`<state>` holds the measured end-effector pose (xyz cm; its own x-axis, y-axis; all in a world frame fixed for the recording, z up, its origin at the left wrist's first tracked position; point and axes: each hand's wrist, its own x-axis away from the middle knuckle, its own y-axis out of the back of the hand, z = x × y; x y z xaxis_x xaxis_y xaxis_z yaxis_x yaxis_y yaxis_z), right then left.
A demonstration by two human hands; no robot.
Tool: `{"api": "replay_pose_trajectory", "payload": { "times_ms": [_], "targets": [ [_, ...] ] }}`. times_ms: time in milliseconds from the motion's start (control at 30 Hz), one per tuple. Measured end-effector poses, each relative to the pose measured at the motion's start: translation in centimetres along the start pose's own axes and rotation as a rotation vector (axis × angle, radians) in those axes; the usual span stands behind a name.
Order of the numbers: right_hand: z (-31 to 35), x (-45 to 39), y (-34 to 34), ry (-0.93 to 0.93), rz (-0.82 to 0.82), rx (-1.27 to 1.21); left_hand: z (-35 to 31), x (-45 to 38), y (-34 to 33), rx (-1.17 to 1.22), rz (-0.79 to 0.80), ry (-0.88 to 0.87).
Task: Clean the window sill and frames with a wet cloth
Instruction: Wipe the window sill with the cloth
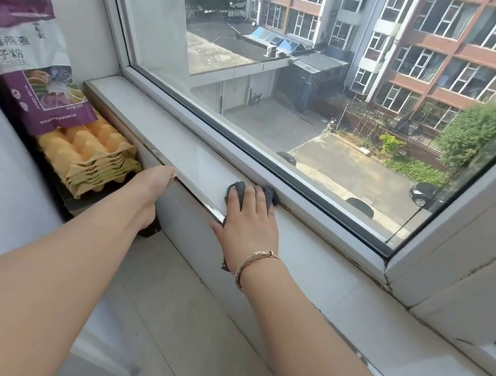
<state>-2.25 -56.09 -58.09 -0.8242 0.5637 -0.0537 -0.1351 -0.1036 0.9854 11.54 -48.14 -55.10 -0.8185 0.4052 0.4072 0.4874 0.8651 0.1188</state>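
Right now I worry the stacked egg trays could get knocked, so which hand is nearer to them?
Left. The left hand rests on the sill's front edge, just right of the egg trays. The right hand presses the cloth farther right along the sill.

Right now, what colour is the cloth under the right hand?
Dark grey cloth, seen in the head view.

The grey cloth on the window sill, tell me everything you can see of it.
The cloth is dark grey, looks soft and nubbly, and is bunched. It lies on the white window sill against the bottom window frame. The right hand presses flat on it, fingers spread, hiding most of it. A corner hangs below the wrist. Wetness cannot be judged.
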Motion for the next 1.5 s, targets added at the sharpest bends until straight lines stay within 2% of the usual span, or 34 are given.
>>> {"api": "replay_pose_trajectory", "payload": {
  "times_ms": [200, 500, 633, 833, 967, 1200, 1367, 1500],
  "targets": [
    [-3.1, 4.6, 0.8, -0.050, 0.021, 0.068, 0.8, 3.4, -0.7, -0.037, 0.037, 0.024],
    [0.5, -0.9, 0.1, -0.022, 0.057, 0.042, 3.0, 3.9, -2.3, -0.150, 0.155, -0.057],
    [-2.3, 3.9, 0.7, -0.042, -0.012, 0.024, 4.5, 4.8, -3.4, -0.143, 0.151, -0.056],
    [-7.5, 11.8, 2.5, -0.137, 0.043, 0.117, 5.6, 7.1, -5.9, -0.122, 0.201, 0.044],
    [-6.3, 10.0, 2.0, -0.118, 0.042, 0.145, 5.4, 6.5, -6.2, -0.146, 0.161, 0.061],
    [-2.3, 3.1, 0.6, -0.075, 0.035, 0.043, 6.3, 5.0, -6.2, -0.196, 0.131, 0.066],
    [-3.9, 5.4, 0.6, -0.037, -0.010, 0.021, 6.7, 4.5, -7.1, -0.231, 0.081, 0.105],
    [-7.2, 10.5, 1.8, -0.065, 0.010, 0.025, 6.0, 6.1, -8.1, -0.246, 0.018, 0.134]
  ]
}}
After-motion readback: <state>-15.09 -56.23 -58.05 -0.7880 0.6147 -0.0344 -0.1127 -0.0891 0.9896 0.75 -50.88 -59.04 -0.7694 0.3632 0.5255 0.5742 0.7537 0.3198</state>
